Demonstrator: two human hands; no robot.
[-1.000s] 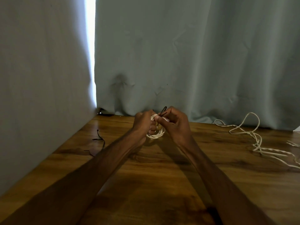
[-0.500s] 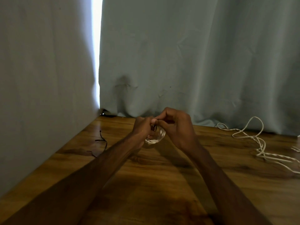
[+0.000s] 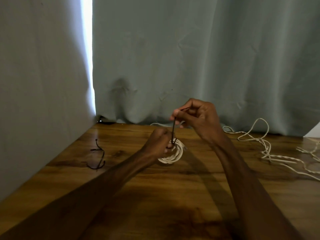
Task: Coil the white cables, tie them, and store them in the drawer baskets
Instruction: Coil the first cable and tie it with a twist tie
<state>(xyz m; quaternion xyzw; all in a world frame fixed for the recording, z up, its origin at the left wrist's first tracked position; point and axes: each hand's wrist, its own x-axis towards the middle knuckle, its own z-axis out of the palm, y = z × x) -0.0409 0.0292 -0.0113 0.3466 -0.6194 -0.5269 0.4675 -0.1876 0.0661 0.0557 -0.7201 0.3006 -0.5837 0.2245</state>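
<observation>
Tying a coil over the wooden table [image 3: 155,196]

Loose white cables [image 3: 270,153] lie at the right (untied); left hand [image 3: 158,144] fisted on the coiled white cable [image 3: 173,155] above mid-table; right hand [image 3: 199,118] pinches the black tie [image 3: 173,129], pulled taut upward; spare black ties [image 3: 98,157] left.

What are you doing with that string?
A person is tying up a coiled white cable. The left hand holds the coil just above the wooden table, and the right hand pulls a thin black tie up from it. More black ties lie to the left. Loose white cables wait on the right, not yet coiled. No drawer is in view.
</observation>
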